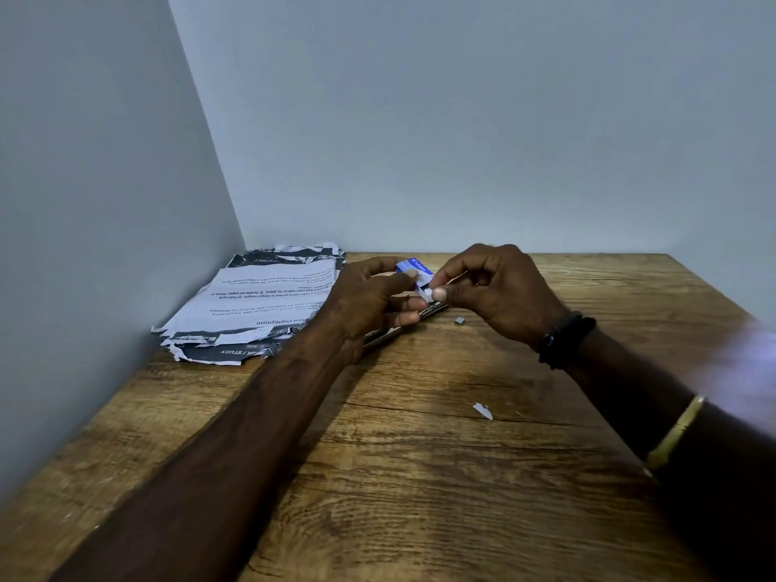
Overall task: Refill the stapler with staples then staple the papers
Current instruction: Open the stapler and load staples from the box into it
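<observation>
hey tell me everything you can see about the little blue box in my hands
The little blue box looks like thin cardboard, blue with white print too small to read. It is held above the wooden table, pinched by the left hand. Its near end is open; the right hand grips the white flap or tray there.

The staple box (415, 268) is blue and white, the papers (256, 304) white with black print (dark bands at the edges), the table (420, 476) streaked brown wood grain, the wristband (564, 340) black.
</observation>
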